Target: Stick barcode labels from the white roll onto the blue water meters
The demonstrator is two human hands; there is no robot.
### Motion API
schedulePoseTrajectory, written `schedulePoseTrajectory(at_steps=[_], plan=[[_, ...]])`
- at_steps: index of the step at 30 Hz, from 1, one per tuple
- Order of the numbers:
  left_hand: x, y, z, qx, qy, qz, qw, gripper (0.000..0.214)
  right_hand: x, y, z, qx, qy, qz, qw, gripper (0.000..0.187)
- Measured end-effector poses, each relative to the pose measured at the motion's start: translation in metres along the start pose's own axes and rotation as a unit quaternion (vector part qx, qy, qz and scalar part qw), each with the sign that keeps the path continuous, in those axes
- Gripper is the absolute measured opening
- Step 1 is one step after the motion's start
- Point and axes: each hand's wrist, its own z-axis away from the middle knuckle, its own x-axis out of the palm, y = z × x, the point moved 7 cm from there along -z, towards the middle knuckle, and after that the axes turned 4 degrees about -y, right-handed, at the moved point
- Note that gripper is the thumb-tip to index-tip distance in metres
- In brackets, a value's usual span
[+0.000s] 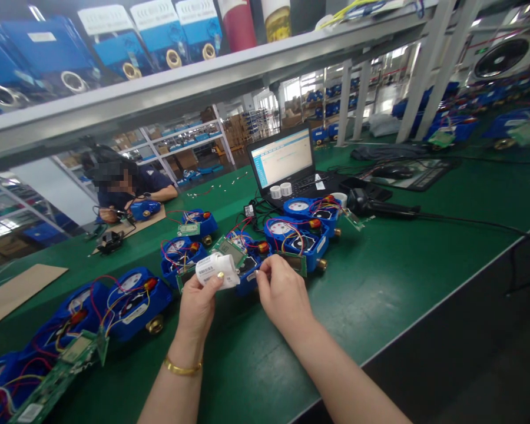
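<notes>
My left hand (199, 300) is closed on a roll of white barcode labels (215, 271), thumb pressed on its front. To its right, my right hand (285, 291) has thumb and forefinger pinched together close to the blue meter housing (247, 284); whatever small thing the pinch may hold is too unclear to name. That housing carries a green circuit board with a display (227, 250) and loose coloured wires. Another open blue meter (298, 235), with wires and a brass fitting, sits just beyond my right hand.
More wired blue meters (135, 300) line the green table (348, 330) at left. A laptop (282, 162), label rolls (281, 190), a barcode scanner (380, 206) and a mouse (393, 171) stand behind. Across the table a person (128, 182) handles a blue meter. A shelf (168, 79) spans overhead.
</notes>
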Motion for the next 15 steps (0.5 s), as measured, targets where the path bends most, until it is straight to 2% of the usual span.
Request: schedulePoseTrajectory(at_steps=[12, 15], plan=[[-0.0031, -0.0004, 0.001, -0.004, 0.012, -0.015, 1.0, 0.04, 0.0016, -0.0023, -0.001, 0.026, 0.0, 0.033, 0.999, 0.008], [-0.0032, -0.0006, 0.0011, -0.007, 0.014, -0.013, 1.0, 0.041, 0.0023, -0.0037, -0.0005, 0.025, 0.0, 0.045, 0.999, 0.022]])
